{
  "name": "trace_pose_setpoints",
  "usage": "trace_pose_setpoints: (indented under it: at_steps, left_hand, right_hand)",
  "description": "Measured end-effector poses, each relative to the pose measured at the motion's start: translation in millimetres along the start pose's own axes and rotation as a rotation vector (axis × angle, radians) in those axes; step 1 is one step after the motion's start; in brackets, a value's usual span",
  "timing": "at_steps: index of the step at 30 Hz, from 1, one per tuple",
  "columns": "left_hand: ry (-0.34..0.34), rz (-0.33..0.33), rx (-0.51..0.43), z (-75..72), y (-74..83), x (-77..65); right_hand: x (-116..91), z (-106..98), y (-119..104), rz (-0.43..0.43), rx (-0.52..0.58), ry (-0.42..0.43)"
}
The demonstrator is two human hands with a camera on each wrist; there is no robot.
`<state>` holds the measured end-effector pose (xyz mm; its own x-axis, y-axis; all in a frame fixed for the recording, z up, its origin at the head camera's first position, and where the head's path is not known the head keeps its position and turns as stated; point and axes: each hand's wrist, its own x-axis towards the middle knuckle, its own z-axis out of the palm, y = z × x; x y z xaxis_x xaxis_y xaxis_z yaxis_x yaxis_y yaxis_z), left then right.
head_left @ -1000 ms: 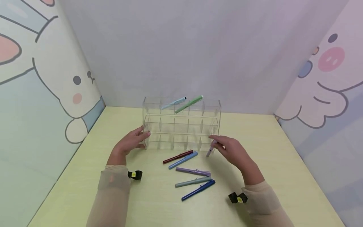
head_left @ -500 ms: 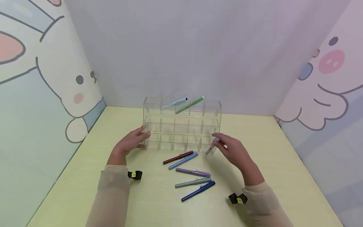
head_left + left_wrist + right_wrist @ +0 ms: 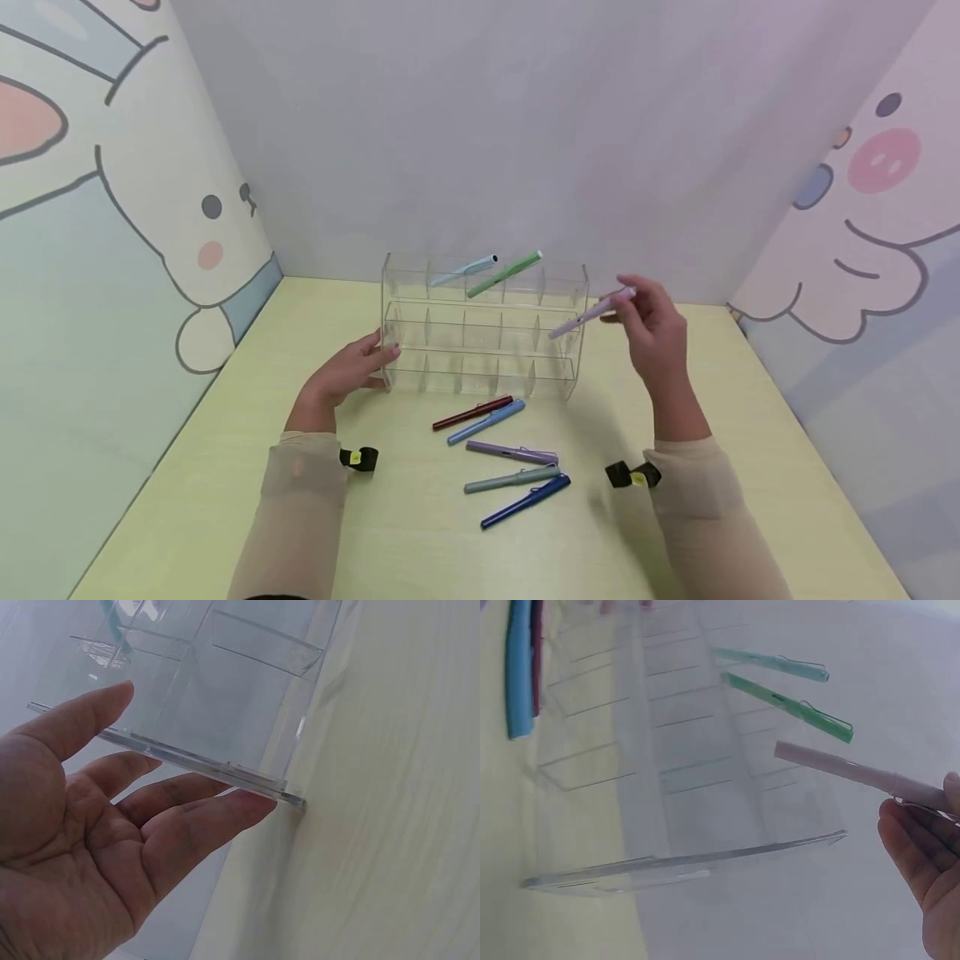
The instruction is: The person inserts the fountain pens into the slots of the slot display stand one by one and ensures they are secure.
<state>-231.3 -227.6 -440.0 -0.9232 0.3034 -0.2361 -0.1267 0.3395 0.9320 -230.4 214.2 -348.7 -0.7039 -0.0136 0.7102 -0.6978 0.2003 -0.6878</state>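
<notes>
Right fingers (image 3: 904,834) in a pinch on a pink pen (image 3: 840,766) (left fingers (image 3: 214,823) around the side of the clear rack (image 3: 444,337))

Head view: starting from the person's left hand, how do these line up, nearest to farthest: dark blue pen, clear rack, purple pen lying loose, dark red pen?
From the left hand:
1. Clear rack: held at its left side.
2. Dark red pen: just in front of the rack.
3. Purple pen: farther right and lower.
4. Dark blue pen: lowest in the view.
</notes>
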Motion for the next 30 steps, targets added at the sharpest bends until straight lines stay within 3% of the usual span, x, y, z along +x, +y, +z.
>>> trace_pose_setpoints:
  at_steps: [5,9,13,19,24,30]
  left_hand:
    - [-0.008,0.011,-0.013,-1.3,-0.6,-0.8]
    - [-0.006,0.005,-0.012,-1.2,-0.9,-1.1]
    - [0.007,-0.009,0.001,0.3,-0.7,-0.3]
    - [0.008,-0.024,-0.007,1.8,-2.9,0.3]
    - [0.002,0.005,-0.004,1.6,-1.6,0.7]
    - [0.011,0.007,0.0,0.8,0.4,1.7]
  right_hand:
    - [39.8,3.6,-1.2,0.049,0.297,0.116]
    - [61.2,12.7,6.1,0.064,0.37,0.206]
    - [71.0,25.2,12.1,0.076,0.373,0.231]
    - [68.7,42.3,23.5,0.165,0.311,0.139]
    - [60.3,51.3,31.4,0.216,0.282,0.088]
    - [56.2,57.0,33.3,0.212,0.108,0.019]
